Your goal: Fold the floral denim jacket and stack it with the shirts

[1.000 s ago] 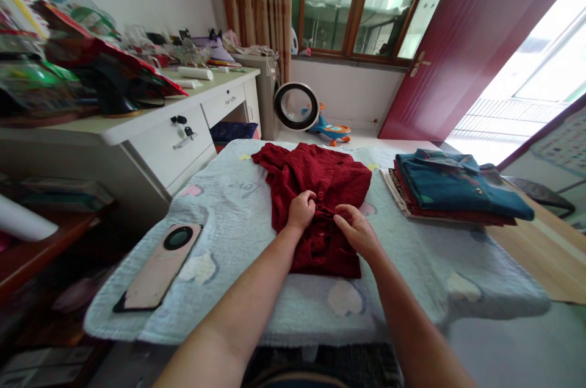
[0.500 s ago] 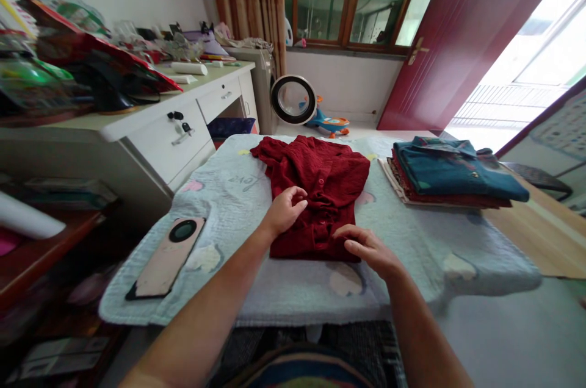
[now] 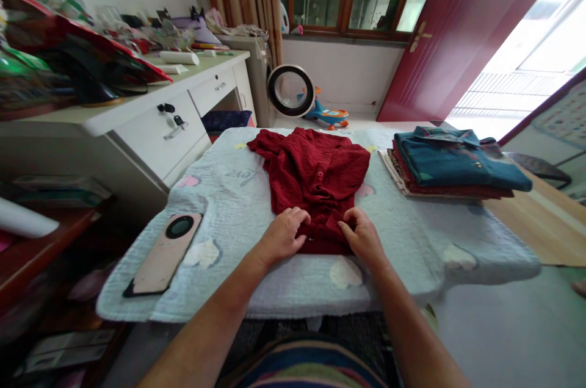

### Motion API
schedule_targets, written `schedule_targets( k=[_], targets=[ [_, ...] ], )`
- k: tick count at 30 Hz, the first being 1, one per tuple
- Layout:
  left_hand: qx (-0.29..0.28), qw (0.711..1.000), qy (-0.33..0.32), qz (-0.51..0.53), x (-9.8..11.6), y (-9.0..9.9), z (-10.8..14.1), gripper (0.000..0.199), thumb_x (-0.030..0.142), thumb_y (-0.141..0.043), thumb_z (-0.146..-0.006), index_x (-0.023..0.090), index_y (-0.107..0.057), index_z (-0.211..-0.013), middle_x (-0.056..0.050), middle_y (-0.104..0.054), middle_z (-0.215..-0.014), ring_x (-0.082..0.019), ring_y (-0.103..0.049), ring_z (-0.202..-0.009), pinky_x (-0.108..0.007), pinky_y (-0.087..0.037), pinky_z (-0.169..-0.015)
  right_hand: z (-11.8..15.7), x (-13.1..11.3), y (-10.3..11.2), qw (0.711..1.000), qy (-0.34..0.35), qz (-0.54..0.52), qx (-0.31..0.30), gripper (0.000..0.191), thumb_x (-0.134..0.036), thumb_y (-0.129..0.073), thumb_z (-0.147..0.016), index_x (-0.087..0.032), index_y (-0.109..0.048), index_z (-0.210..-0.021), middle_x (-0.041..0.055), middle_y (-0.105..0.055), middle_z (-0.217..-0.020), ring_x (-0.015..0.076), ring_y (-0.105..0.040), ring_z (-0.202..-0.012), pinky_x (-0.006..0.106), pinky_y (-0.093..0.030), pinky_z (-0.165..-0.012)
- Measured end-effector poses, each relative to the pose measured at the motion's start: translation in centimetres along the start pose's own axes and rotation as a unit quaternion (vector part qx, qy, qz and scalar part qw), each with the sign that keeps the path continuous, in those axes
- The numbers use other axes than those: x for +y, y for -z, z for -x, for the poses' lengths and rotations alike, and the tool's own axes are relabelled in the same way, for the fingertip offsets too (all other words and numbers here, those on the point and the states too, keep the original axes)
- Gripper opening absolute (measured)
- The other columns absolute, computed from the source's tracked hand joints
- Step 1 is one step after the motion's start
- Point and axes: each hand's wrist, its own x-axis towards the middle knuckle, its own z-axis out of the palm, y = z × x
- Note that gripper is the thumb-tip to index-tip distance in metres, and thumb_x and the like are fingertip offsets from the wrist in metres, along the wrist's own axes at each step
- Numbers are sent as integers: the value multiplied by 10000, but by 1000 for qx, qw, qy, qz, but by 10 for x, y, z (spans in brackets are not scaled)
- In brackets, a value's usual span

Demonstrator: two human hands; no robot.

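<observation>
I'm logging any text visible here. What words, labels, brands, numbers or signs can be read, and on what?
"Love", in script on the blanket; the only word I can read.
Red bag on the desk: any print too blurred to read.
Wall chart at far right: too blurred to read.
Phone: any marks too small to read.
Red shirt: no lettering visible.

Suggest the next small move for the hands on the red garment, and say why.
Probably smooth the bunched front outward with the right hand while the left hand steadies the other side: the red garment is rumpled between the hands, and both already touch it near its lower edge.
</observation>
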Motion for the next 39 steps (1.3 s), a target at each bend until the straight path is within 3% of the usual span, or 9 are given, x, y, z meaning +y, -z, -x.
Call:
schedule_targets(
  k=[3, 7, 15, 22, 26, 30, 32, 35, 39],
  targets=[
    [18, 1000, 4, -3, -5, -4, 0, 292, 68, -579, -751, 208, -583, -1008, -37, -631, -994, -206, -564, -950, -338, -462, -870, 7, -8, 7, 997, 73, 27, -29, 121, -299, -586, -847, -218, -566, -760, 54, -572, -892, 213, -555, -889, 366, -451, -846],
    [64, 997, 21, -35, -5, -5, 2, 240, 91, -559, -807, 213, -591, -1011, -41, -636, -989, -204, -573, -950, -345, -466, -876, 13, -5, 12, 989, 107, 86, -47, 207, -259, -696, -752, -217, -631, -945, 94, -577, -1101, 270, -525, -1073, 432, -423, -965],
    [39, 993, 69, -84, -10, 8, 20, 422, -3, -535, -679, 189, -646, -1038, -71, -619, -1080, -225, -552, -1027, -381, -459, -951, 14, 6, 18, 993, 71, 72, -68, 162, -149, -497, -823, -216, -632, -881, 50, -639, -908, 200, -597, -853, 327, -469, -792],
    [78, 988, 77, 105, -11, 20, 24, 303, 94, -457, -798, 211, -669, -980, -56, -609, -1292, -222, -539, -1197, -417, -384, -1083, 9, -3, 29, 997, 35, 26, -68, 178, -229, -502, -859, -225, -676, -898, 36, -690, -861, 201, -629, -821, 321, -462, -771],
    [50, 976, 83, 196, -4, 30, 23, 234, 212, -481, -860, 204, -649, -1024, -35, -692, -1058, -200, -628, -993, -330, -473, -920, 6, -4, 36, 997, 19, -20, -66, 194, -276, -521, -854, -232, -697, -924, 33, -705, -879, 207, -633, -836, 327, -469, -776],
    [42, 974, 94, 201, -2, 37, 21, 213, 300, -517, -879, 201, -624, -1034, -4, -678, -904, -175, -627, -850, -276, -472, -793, 1, -1, 38, 993, -32, -87, -71, 184, -349, -548, -843, -231, -662, -928, 24, -700, -851, 201, -625, -798, 326, -477, -738],
    [25, 974, 92, 207, -4, 42, 19, 290, 358, -611, -836, 208, -594, -1084, -8, -675, -945, -179, -632, -872, -283, -474, -815, -4, -1, 37, 987, -64, -140, -52, 161, -382, -585, -807, -233, -595, -868, 0, -661, -754, 181, -602, -708, 301, -471, -661],
    [-4, 975, 71, 212, -10, 50, 16, 633, 376, -797, -666, 224, -516, -1213, -52, -634, -1171, -220, -608, -1065, -332, -451, -953, -15, -5, 38, 972, -111, -206, -27, 251, -434, -642, -740, -238, -495, -796, -32, -604, -649, 151, -553, -591, 265, -433, -558],
    [3, 983, 34, 182, -17, 54, 10, 877, 285, -838, -599, 221, -395, -1353, -109, -508, -1377, -247, -497, -1258, -396, -362, -1088, -36, -12, 38, 952, -161, -258, -32, 324, -481, -685, -684, -229, -511, -790, -29, -614, -630, 139, -531, -530, 251, -396, -495]
  ],
)
